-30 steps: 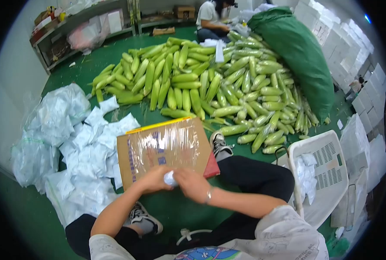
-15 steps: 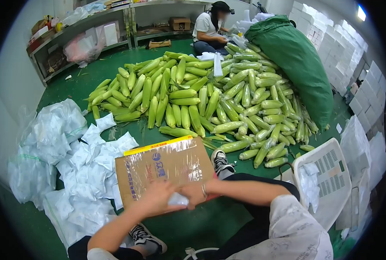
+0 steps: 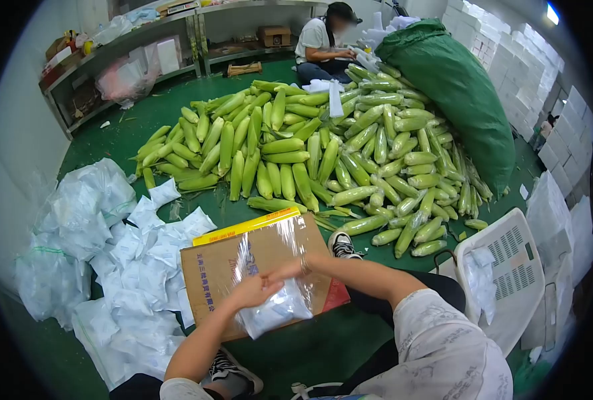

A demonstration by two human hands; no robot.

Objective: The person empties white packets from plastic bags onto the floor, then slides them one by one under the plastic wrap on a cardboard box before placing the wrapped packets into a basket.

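Note:
A cardboard carton (image 3: 206, 267) with blue print and yellow tape lies in front of my knees. Over it is a white plastic packet (image 3: 280, 312), glossy and crinkled. My left hand (image 3: 255, 291) is at the packet's upper edge, fingers curled and closed on it. Just above, my right hand (image 3: 288, 268) reaches across from the right, its fingers stretched toward the left hand and slightly blurred. To the left lies a heap of similar white packets (image 3: 143, 267), beside clear bags (image 3: 86, 200) full of them.
Corn cobs (image 3: 286, 157) form a large pile ahead, those on the right wrapped in plastic. A green sack (image 3: 453, 100) leans behind them. A person (image 3: 320, 50) sits at the back. A white basket (image 3: 510, 273) stands to my right, near stacked white boxes (image 3: 483, 47).
The packet, mostly hidden between my hands before, now shows spread out over the carton's near side. My right hand has shifted up and across, while my left hand has moved slightly right.

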